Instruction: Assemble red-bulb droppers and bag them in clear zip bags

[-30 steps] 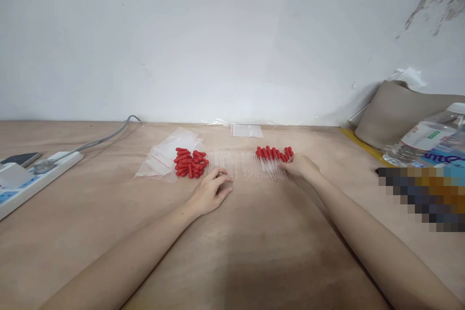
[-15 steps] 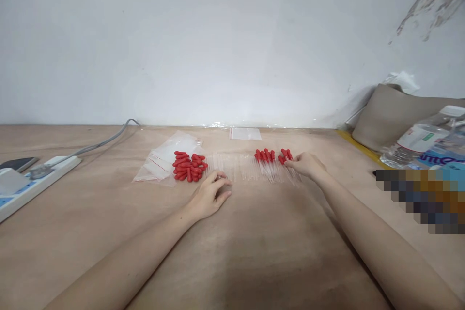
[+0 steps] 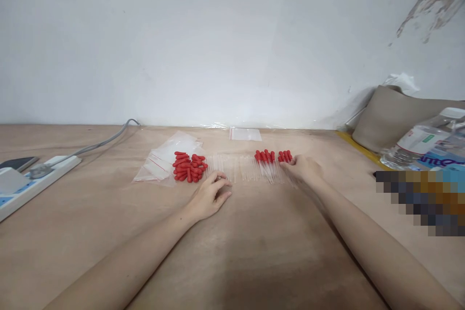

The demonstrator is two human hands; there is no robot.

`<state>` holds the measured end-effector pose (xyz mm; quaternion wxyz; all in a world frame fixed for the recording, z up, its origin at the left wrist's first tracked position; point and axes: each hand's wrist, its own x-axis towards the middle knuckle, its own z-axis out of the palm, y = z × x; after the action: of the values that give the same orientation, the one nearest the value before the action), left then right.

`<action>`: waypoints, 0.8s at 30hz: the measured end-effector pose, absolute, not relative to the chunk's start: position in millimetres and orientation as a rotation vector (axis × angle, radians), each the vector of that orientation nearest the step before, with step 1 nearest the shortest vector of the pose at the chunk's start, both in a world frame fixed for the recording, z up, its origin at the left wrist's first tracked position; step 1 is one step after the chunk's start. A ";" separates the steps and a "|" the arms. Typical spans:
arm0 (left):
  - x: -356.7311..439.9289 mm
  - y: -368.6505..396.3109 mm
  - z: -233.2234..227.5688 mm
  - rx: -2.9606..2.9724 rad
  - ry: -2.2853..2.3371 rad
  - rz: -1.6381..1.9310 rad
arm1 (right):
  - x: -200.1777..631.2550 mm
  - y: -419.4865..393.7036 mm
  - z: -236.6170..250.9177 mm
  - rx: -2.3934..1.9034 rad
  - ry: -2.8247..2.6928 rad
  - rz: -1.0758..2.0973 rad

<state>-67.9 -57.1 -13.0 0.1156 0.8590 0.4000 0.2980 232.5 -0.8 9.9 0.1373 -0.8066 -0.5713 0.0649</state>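
Observation:
A heap of loose red rubber bulbs lies on the wooden table, partly on clear zip bags. To its right is a row of clear glass tubes. Further right lies a row of droppers with red bulbs fitted. My left hand rests palm down on the table, fingertips touching the near ends of the bare tubes. My right hand lies at the right end of the dropper row, fingers touching the droppers; whether it grips one I cannot tell.
A white power strip with a grey cable sits at the left, a dark phone beside it. One small clear bag lies by the wall. At the right are a tan bag and plastic water bottles.
My right hand has shifted slightly along the right end of the dropper row, nudging the droppers. My left hand has stayed in place.

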 end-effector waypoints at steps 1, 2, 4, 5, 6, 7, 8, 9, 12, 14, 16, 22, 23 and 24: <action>-67.9 -57.3 -12.8 2.516 1.173 0.872 | 229.9 -2.5 10.8 -2.310 -1.659 0.167; -67.8 -57.4 -12.7 2.517 1.172 0.869 | 227.2 -4.0 11.8 -2.289 -1.679 0.161; -68.0 -57.3 -12.5 2.522 1.167 0.862 | 221.9 -6.3 13.4 -2.268 -1.757 0.204; -68.2 -57.1 -12.5 2.526 1.164 0.861 | 219.5 -6.9 14.0 -2.272 -1.799 0.236; -68.5 -56.8 -12.7 2.531 1.161 0.862 | 217.4 -7.2 14.5 -2.283 -1.829 0.261; -68.8 -56.5 -12.9 2.534 1.159 0.865 | 215.7 -7.1 14.9 -2.298 -1.845 0.278; -69.2 -56.3 -13.2 2.537 1.157 0.869 | 214.3 -6.8 15.2 -2.314 -1.844 0.291; -69.5 -56.2 -13.7 2.538 1.158 0.873 | 213.1 -6.4 15.6 -2.332 -1.830 0.302; -69.1 -56.8 -15.5 2.540 1.168 0.879 | 210.7 -5.6 16.3 -2.374 -1.771 0.336; -67.6 -57.6 -16.3 2.552 1.168 0.879 | 209.4 -5.6 16.2 -2.382 -1.749 0.353; -66.5 -57.2 -15.0 2.594 1.198 0.917 | 208.8 -5.8 15.7 -2.375 -1.735 0.361; -84.3 -39.1 10.9 2.587 1.816 1.158 | 209.1 -7.5 17.1 -2.312 -1.713 0.321; -90.2 -34.9 16.3 2.555 1.922 1.139 | 207.5 -9.0 17.2 -2.265 -1.713 0.269; -95.9 -31.2 20.8 2.520 2.011 1.101 | 204.8 -11.1 16.7 -2.202 -1.710 0.200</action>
<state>-95.9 -31.2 20.8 -0.1322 0.7332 0.5851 0.3203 204.8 -11.1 16.7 0.1724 -0.7759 -0.6027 0.0706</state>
